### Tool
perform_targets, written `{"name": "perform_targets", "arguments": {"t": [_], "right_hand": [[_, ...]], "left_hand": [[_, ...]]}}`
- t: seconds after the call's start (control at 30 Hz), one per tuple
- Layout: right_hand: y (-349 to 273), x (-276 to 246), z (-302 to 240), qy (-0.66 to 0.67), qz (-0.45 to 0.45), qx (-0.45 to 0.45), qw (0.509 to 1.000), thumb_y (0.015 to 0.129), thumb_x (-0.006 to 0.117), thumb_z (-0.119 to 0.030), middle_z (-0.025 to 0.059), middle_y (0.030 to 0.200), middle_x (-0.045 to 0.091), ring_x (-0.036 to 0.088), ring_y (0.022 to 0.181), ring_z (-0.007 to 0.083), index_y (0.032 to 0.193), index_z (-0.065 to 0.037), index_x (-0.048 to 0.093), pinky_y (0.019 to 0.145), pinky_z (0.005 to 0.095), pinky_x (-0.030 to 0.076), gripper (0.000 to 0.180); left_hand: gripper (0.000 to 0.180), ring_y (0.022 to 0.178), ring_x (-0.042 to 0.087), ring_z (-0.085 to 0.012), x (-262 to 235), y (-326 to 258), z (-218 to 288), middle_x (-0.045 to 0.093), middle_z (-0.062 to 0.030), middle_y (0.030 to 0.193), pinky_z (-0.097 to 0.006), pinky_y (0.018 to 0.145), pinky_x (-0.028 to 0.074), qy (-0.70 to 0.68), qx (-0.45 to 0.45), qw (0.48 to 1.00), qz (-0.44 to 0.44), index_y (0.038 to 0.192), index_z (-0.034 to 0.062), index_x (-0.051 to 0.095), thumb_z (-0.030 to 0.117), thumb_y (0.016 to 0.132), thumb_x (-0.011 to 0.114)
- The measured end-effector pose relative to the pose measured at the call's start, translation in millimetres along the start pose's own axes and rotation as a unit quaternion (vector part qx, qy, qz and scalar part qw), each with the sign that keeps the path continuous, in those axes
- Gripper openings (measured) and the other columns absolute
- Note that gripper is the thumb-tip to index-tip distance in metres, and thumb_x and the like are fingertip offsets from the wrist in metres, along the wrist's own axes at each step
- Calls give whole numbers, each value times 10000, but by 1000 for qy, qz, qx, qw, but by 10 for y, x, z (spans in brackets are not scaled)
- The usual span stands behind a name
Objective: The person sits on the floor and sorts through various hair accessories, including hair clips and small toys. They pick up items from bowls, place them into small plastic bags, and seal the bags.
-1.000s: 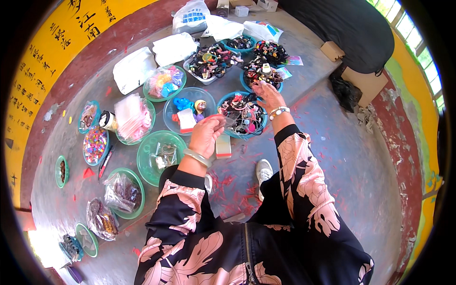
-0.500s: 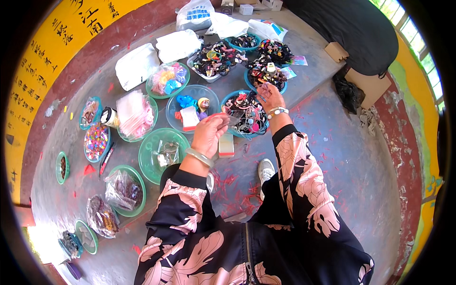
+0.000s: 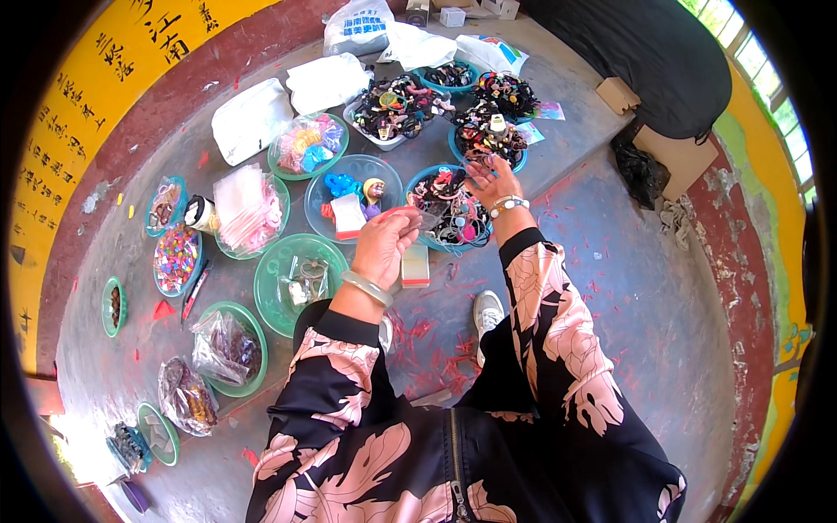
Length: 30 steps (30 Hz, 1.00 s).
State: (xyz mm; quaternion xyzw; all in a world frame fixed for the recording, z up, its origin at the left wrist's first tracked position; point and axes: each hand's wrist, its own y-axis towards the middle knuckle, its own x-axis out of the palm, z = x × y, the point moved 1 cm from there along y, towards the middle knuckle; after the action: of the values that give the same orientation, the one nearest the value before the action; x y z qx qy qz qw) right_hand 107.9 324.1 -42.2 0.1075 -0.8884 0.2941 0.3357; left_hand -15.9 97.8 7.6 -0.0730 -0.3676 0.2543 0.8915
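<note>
Holds a small clear packet in the left hand, pinched narrow between thumb and fingertips, with a bit of red right at the fingers. Can't make out any contents, way too see-through at this size. Has that packet held up off the floor, overlapping the left side of a blue bowl from this angle. Can't tell about contact there.

Has the right hand raised over the upper right side of the same bowl, fingers half curled and a little apart. Can't tell about anything between those fingertips, honestly, too small and blurry. Wears a pale bangle on the left wrist and a beaded bracelet on the right.

Got loads of tangled hair ties in the blue bowl, mostly black with pink and other bright bits. Also got a cream block with a reddish lower edge just beside the left hand, nearer the feet. Left of the packet, has a clear bluish basin holding a blue toy and a white card, then, nearer the body, a green bowl with clear bags inside. Has red scraps scattered all around the shoes, too.
</note>
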Motion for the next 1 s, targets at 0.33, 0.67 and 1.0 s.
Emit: {"name": "perform_targets", "arguments": {"t": [0.33,0.67,1.0], "right_hand": [[54,4,16,13,-2,-3,1000,813,541,-285,155,954,581,578,859,277,910,-85,477,752,426,470,231],[198,-92,-3,-46,-55,-32,997,843,496,-286,131,816,625,617,735,268,876,-61,537,720,364,492,230],[-21,151,10,45,-110,-28,992,891,455,-246,138,864,621,609,815,277,865,-48,538,760,412,490,216]], "left_hand": [[152,877,585,-168,-12,0,-7,618,-83,917,-283,780,453,-3,2,1000,-3,937,3,590,77,816,533],[153,880,586,-169,1,11,-13,618,-82,915,-287,795,452,-1,3,1000,-13,934,5,593,83,817,531],[182,895,587,-176,8,-7,1,613,-105,957,-293,819,462,52,11,998,-30,963,-18,586,77,836,496]]}}
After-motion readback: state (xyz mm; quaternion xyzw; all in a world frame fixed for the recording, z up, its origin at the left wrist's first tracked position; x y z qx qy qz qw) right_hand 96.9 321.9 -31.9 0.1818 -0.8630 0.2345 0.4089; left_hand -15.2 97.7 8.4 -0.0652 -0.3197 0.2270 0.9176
